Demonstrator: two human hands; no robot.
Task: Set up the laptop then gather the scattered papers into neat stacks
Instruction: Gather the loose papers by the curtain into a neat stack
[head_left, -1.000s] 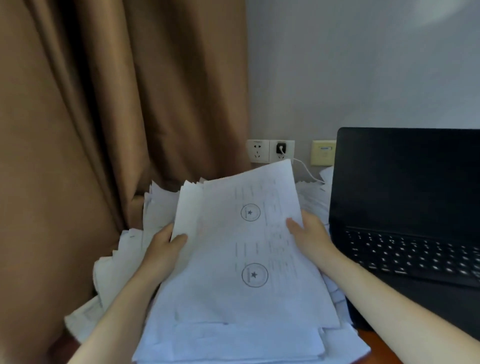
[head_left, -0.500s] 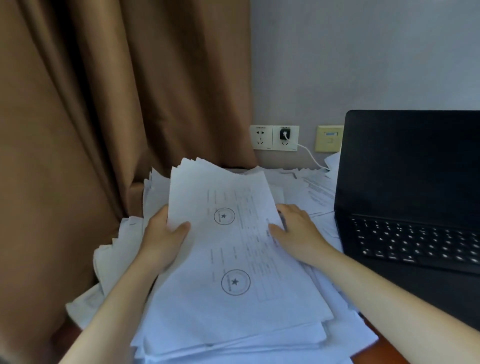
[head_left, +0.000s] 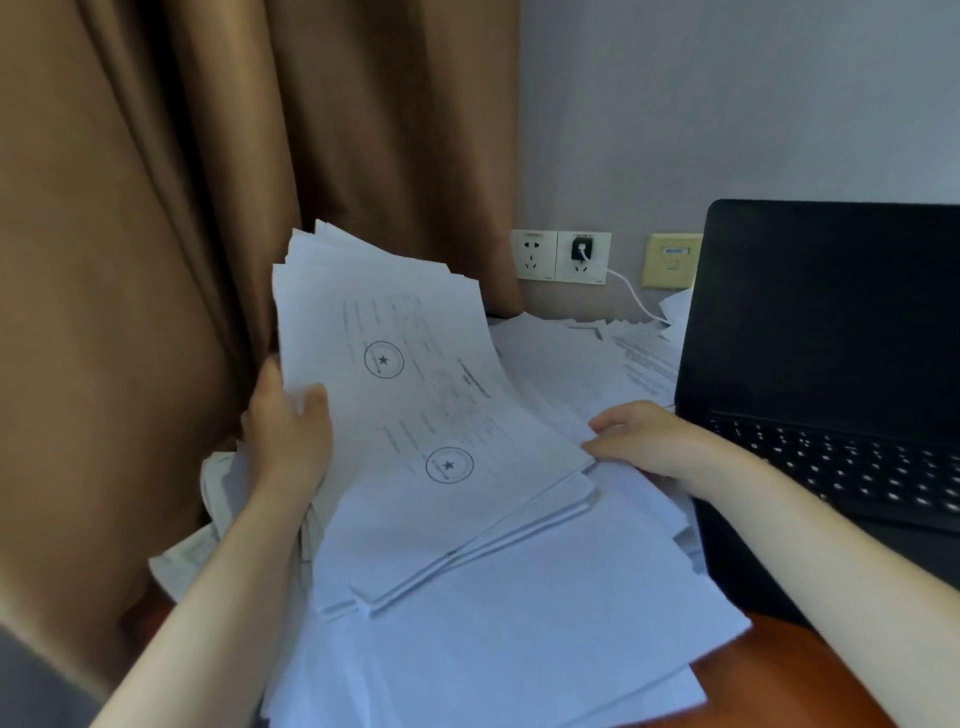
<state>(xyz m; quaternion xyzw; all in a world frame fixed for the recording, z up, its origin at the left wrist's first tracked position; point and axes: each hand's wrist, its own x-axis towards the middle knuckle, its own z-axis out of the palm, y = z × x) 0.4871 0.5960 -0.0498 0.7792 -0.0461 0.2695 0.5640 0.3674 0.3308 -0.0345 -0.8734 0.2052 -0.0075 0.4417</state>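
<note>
My left hand grips the left edge of a thick sheaf of white papers, thumb on top, and tilts it up on that side. The top sheet bears two round star stamps. My right hand lies flat with straight fingers at the sheaf's lower right corner, resting on the loose papers spread beneath. More scattered sheets lie behind, towards the wall. An open black laptop with a dark screen stands at the right.
A brown curtain hangs close on the left. Wall sockets sit behind the papers, with a white cable plugged in. The reddish wooden desk shows at the lower right. More papers hang off the desk's left side.
My left hand has lifted the sheaf's left edge and swung it leftwards. My right hand has slid off the top sheet, right and down to the sheaf's corner. The view has shifted.
</note>
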